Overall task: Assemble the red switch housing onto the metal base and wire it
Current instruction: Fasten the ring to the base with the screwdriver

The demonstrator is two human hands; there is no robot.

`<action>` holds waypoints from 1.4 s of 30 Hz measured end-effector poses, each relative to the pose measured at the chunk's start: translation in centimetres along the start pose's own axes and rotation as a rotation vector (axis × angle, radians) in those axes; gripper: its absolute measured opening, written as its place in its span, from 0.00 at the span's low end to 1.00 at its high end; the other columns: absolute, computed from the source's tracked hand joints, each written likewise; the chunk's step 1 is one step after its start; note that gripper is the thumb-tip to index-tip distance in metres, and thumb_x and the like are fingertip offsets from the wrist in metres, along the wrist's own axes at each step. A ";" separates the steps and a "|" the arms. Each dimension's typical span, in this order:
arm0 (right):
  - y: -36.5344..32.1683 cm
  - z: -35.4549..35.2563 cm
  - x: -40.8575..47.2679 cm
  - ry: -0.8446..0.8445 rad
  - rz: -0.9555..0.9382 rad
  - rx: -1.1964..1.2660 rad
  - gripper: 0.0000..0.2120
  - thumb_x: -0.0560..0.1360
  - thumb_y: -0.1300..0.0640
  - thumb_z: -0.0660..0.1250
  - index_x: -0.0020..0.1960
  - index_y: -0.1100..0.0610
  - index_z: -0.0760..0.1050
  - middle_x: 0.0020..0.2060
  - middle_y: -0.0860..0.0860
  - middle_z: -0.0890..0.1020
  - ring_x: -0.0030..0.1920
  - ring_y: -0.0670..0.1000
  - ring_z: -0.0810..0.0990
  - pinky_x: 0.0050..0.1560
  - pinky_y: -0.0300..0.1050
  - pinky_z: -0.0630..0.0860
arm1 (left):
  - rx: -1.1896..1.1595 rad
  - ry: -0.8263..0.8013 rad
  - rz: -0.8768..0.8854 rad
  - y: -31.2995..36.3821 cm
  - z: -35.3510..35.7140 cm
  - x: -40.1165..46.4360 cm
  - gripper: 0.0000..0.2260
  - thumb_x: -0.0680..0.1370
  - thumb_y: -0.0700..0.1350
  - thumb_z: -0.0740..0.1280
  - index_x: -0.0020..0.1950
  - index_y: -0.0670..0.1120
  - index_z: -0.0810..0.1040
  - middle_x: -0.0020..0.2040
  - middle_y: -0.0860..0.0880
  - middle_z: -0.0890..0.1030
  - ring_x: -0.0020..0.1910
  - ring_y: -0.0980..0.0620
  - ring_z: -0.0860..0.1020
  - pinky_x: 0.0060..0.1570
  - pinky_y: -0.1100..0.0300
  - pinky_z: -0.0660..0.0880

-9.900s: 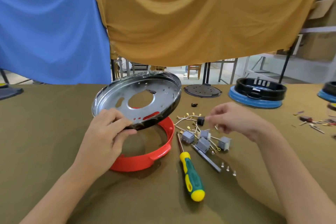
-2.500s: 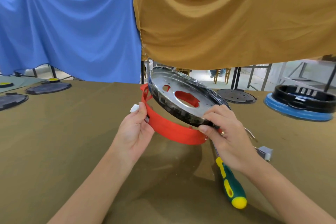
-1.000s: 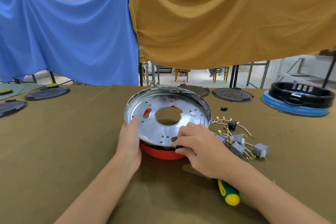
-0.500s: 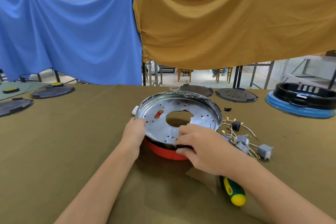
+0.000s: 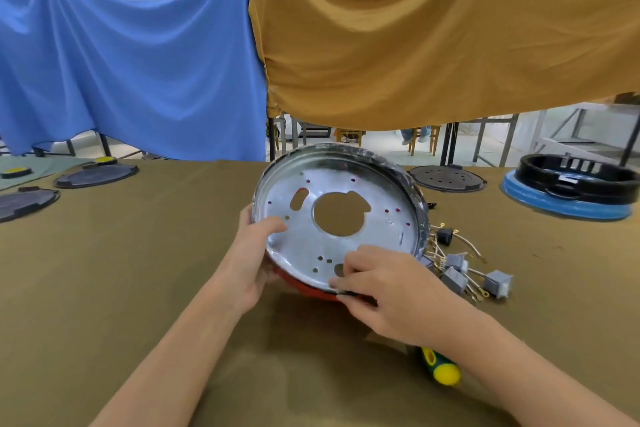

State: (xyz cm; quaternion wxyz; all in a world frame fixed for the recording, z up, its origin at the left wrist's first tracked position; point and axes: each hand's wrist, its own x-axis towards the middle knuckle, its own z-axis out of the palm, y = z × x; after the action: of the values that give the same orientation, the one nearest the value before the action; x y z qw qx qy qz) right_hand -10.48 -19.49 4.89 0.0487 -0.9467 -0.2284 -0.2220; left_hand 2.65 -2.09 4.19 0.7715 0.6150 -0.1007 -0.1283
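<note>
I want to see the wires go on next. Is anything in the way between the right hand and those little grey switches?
Nothing visible. The right hand grips the metal base at its near rim; the grey switches lie just right of it on bare table.

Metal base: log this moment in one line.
base tilted on red housing | left hand, right hand grip near rim | switches loose | screwdriver idle

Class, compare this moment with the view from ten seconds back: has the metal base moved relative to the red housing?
Yes. The metal base was held tilted above the red housing earlier; now it sits down on it, both hands gripping its near rim.
</note>
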 end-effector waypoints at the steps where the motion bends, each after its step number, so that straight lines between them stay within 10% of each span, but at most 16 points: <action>1: -0.1 -0.1 -0.1 -0.022 -0.032 -0.055 0.08 0.78 0.54 0.68 0.52 0.53 0.84 0.41 0.46 0.79 0.41 0.47 0.77 0.39 0.43 0.78 | -0.017 0.004 0.061 -0.1 0.3 -0.2 0.21 0.73 0.39 0.65 0.64 0.54 0.74 0.56 0.47 0.83 0.49 0.46 0.83 0.42 0.49 0.80; 5: -0.3 0.1 -0.1 -0.116 -0.110 -0.240 0.17 0.79 0.53 0.56 0.53 0.53 0.83 0.45 0.47 0.80 0.44 0.49 0.79 0.43 0.45 0.80 | -0.149 0.009 0.250 -0.2 1.0 -0.4 0.28 0.65 0.37 0.62 0.64 0.56 0.74 0.56 0.47 0.82 0.49 0.47 0.81 0.47 0.46 0.79; 8: -0.1 0.4 0.0 -0.085 -0.112 -0.303 0.11 0.76 0.54 0.65 0.52 0.53 0.84 0.44 0.46 0.81 0.44 0.49 0.81 0.45 0.44 0.81 | -0.227 0.029 0.297 -0.1 1.0 -0.6 0.28 0.66 0.36 0.63 0.67 0.51 0.73 0.55 0.46 0.82 0.51 0.45 0.81 0.49 0.46 0.79; 17: 0.7 0.2 0.0 0.017 0.027 -0.047 0.09 0.76 0.55 0.71 0.56 0.53 0.85 0.42 0.46 0.79 0.42 0.47 0.77 0.41 0.44 0.79 | -0.190 0.002 0.082 0.2 0.8 -0.4 0.19 0.77 0.55 0.68 0.64 0.46 0.81 0.57 0.45 0.85 0.58 0.44 0.83 0.60 0.45 0.77; 26: 2.3 -0.1 1.9 -0.119 0.148 0.199 0.08 0.78 0.53 0.68 0.52 0.53 0.85 0.41 0.46 0.76 0.43 0.43 0.72 0.44 0.35 0.69 | -0.002 0.085 -0.122 -0.6 0.0 1.3 0.37 0.73 0.75 0.58 0.71 0.51 0.74 0.65 0.48 0.80 0.62 0.47 0.80 0.64 0.44 0.76; 30: 3.3 -1.5 3.9 -0.244 0.247 0.355 0.13 0.77 0.53 0.70 0.40 0.61 0.82 0.40 0.53 0.76 0.39 0.49 0.74 0.44 0.42 0.71 | 0.187 0.247 -0.093 -0.9 0.5 2.0 0.31 0.82 0.66 0.45 0.79 0.50 0.61 0.78 0.44 0.64 0.74 0.43 0.66 0.75 0.43 0.60; 37: 3.3 -1.1 5.2 -0.290 0.246 0.364 0.14 0.77 0.54 0.70 0.36 0.61 0.79 0.42 0.55 0.75 0.40 0.51 0.73 0.48 0.49 0.71 | 0.427 0.197 -0.072 -1.2 0.3 1.5 0.30 0.83 0.60 0.52 0.82 0.48 0.52 0.80 0.45 0.58 0.77 0.45 0.60 0.75 0.49 0.56; 42: 3.1 -1.0 4.7 -0.285 0.225 0.316 0.12 0.78 0.54 0.69 0.38 0.58 0.79 0.42 0.47 0.76 0.41 0.47 0.74 0.45 0.40 0.70 | 0.356 0.196 0.065 -0.9 0.4 1.2 0.13 0.79 0.45 0.56 0.61 0.49 0.73 0.62 0.47 0.74 0.53 0.52 0.75 0.55 0.56 0.72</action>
State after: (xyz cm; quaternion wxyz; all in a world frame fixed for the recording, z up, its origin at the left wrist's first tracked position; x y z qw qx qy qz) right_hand -5.71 -20.49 7.88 0.1877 -0.9686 -0.1580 -0.0408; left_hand 3.62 -3.00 3.39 0.6605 0.7476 -0.0660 -0.0230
